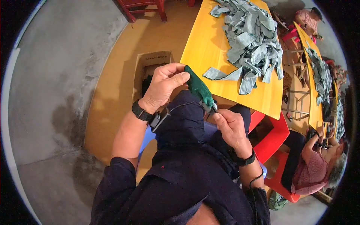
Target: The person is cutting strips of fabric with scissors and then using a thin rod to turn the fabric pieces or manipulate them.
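Over my lap, a narrow dark green strip of cloth [197, 85] stretches slantwise between my two hands. My left hand [162, 85] pinches its upper end between thumb and fingers. In my right hand [233, 127] is a thin dark tool [213, 108], closed in by thumb and fingers. The tool's tip meets the lower end of the cloth, where a pale grey part shows. Whether the tip goes inside the cloth or only touches it, I cannot tell.
A yellow table [198, 43] to the right bears a heap of grey-green cloth strips [251, 37]. Left of my knees stands a cardboard box [153, 57]. Red plastic stools [273, 138] and a seated person [309, 168] are at the right, beside another table [305, 41].
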`<state>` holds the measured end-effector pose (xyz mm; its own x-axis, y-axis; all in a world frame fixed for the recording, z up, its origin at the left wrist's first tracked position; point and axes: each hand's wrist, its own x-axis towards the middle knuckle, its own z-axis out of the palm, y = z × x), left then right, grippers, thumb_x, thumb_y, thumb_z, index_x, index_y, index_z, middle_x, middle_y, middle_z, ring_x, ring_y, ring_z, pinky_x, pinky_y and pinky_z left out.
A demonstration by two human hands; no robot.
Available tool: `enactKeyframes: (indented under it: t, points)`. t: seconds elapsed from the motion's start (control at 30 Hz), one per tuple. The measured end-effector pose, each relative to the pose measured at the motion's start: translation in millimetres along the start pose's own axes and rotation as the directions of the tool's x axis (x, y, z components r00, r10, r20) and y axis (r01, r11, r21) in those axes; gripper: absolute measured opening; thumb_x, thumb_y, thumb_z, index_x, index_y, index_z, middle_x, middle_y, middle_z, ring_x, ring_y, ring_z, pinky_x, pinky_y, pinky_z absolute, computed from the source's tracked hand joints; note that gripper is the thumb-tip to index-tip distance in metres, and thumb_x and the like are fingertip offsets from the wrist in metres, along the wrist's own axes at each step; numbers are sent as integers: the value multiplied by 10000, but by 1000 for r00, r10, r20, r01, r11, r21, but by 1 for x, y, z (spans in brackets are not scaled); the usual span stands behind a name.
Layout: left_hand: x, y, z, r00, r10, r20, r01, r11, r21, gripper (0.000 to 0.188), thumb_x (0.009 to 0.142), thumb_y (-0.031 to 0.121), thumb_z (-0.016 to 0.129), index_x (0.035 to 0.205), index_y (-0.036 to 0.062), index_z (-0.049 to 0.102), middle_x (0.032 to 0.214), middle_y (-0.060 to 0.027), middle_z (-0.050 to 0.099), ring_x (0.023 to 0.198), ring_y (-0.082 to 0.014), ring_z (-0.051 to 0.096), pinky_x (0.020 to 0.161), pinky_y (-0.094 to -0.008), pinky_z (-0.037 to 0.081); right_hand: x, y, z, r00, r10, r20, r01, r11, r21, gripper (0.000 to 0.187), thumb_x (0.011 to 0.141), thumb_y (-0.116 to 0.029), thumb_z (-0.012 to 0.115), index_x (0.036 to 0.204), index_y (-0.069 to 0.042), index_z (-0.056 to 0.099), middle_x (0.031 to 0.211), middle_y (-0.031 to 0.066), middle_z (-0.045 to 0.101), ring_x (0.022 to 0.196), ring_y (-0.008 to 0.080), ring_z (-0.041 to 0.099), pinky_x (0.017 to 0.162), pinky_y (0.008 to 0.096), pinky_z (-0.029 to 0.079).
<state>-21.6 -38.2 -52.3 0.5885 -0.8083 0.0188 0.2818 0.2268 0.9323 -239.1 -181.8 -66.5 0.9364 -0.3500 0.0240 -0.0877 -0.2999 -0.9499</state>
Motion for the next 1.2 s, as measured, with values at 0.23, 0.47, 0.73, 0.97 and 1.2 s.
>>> enactKeyframes:
  t: [0.23, 0.47, 0.73, 0.97, 1.2]
  points:
    - [-3, -7, -4, 999, 8, -34, -7, 999, 35, 159, 931, 80, 620, 1039, -28, 664, 936, -53, 686, 849, -121, 636, 819, -267, 512, -11, -4, 0, 991, 89, 101, -84, 995, -58, 208, 957, -157, 587, 886, 37, 612, 652, 123, 555, 565, 178, 531, 548, 330, 434]
    - [5, 0, -1, 998, -56, 28, 55, 997, 45, 147, 924, 92, 616, 1011, -13, 670, 896, -55, 688, 808, -125, 641, 782, -263, 513, -13, -8, 0, 995, 81, 58, -75, 993, -96, 159, 938, -122, 595, 936, 36, 605, 686, 185, 556, 599, 292, 586, 580, 364, 464]
    - [6, 7, 12, 942, 103, 319, -271, 795, 543, 49, 830, 36, 677, 845, -10, 687, 790, -50, 663, 878, -196, 630, 797, -303, 484, -6, -20, -3, 997, -22, 79, 48, 934, -354, 106, 895, -92, 601, 869, 11, 598, 732, 252, 582, 701, 446, 594, 585, 455, 470]
    - [2, 6, 10, 897, 338, 283, -439, 625, 645, 83, 854, 40, 657, 930, 17, 682, 1161, -119, 602, 1156, -218, 504, 982, -322, 388, 1, -8, 5, 982, -84, -172, 11, 920, -391, 86, 870, -80, 625, 881, 5, 617, 729, 232, 611, 693, 426, 616, 593, 453, 485]
    - [-3, -35, -7, 989, 48, -139, -6, 957, 291, 120, 875, 103, 682, 896, -15, 684, 935, -41, 640, 856, -95, 570, 792, -248, 460, 12, 27, 23, 956, -165, -242, 67, 927, -369, 105, 842, -79, 658, 911, -3, 633, 825, 211, 643, 750, 393, 636, 638, 423, 507]
